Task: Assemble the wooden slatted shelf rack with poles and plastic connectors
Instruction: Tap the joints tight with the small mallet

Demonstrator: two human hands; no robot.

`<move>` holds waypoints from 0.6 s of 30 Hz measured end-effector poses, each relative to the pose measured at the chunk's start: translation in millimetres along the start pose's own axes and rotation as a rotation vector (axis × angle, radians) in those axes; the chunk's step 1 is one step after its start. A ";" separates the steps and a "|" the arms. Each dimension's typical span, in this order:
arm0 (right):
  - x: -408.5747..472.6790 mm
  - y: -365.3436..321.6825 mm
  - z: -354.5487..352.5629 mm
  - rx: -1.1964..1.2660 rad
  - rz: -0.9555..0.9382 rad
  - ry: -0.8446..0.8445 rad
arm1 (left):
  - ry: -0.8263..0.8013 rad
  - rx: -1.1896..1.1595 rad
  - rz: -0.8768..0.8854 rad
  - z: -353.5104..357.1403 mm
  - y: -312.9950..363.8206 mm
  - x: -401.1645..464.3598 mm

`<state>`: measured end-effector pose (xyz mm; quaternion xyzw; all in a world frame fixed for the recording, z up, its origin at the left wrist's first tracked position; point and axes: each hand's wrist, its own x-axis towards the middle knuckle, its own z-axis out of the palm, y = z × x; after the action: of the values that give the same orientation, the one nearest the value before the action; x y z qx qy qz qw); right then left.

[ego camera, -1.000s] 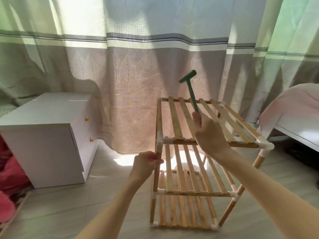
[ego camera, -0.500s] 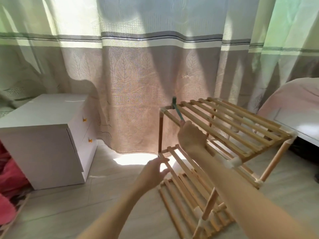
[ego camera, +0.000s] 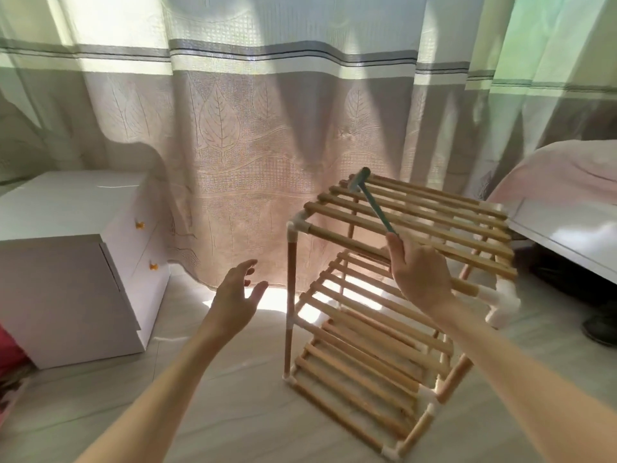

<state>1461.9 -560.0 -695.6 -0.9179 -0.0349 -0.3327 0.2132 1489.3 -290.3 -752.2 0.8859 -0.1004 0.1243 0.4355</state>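
Over rack: R hand grips mallet; no writing legible.

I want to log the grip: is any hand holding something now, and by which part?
The right hand holds the green hammer by the lower end of its handle, head up over the rack. The left hand is open and holds nothing.
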 end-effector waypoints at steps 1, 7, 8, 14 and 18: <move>-1.8 5.3 -4.3 0.066 -0.013 0.006 | -0.007 -0.006 -0.005 1.1 1.5 0.4; -12.2 14.3 -11.2 0.334 -0.114 0.011 | -0.085 -0.082 0.024 13.1 16.0 0.5; -11.8 16.2 -11.3 0.346 -0.123 0.010 | -0.092 -0.104 0.032 14.3 17.8 -0.2; -7.8 34.4 -24.0 0.327 -0.084 0.054 | -0.137 -0.132 0.108 19.8 25.7 -13.2; -14.1 32.2 -27.0 0.337 -0.078 -0.001 | -0.135 -0.147 0.110 25.2 27.0 -15.8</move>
<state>1441.4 -599.4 -697.7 -0.8674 -0.1259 -0.3298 0.3507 1469.9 -325.5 -751.8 0.8511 -0.1869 0.0802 0.4840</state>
